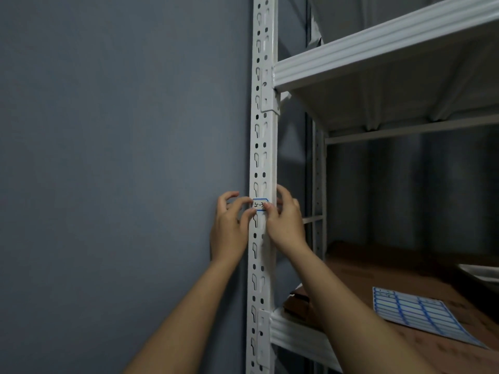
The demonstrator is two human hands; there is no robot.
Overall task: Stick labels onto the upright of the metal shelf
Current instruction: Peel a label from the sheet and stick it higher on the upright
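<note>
Two bare forearms rise from the bottom edge toward a white slotted upright [263,147] of the metal shelf. On the left, the left hand [229,230] lies against the upright's outer edge, next to the grey wall [108,157]; its thumb and forefinger curl in and pinch the left end of a small blue-bordered label [259,204] with handwriting on it. That label sits flat on the front face of the upright, directly between the two sets of fingertips. Just right of it, the right hand [283,225] pinches the label's right end with curled thumb and forefinger, its other fingers bent around the upright's inner edge. Further right and below the fingers, a sheet of blue-bordered labels [415,314] lies on the brown lower shelf board [378,271]. Above the fingers a white shelf beam [378,47] joins the upright.
</note>
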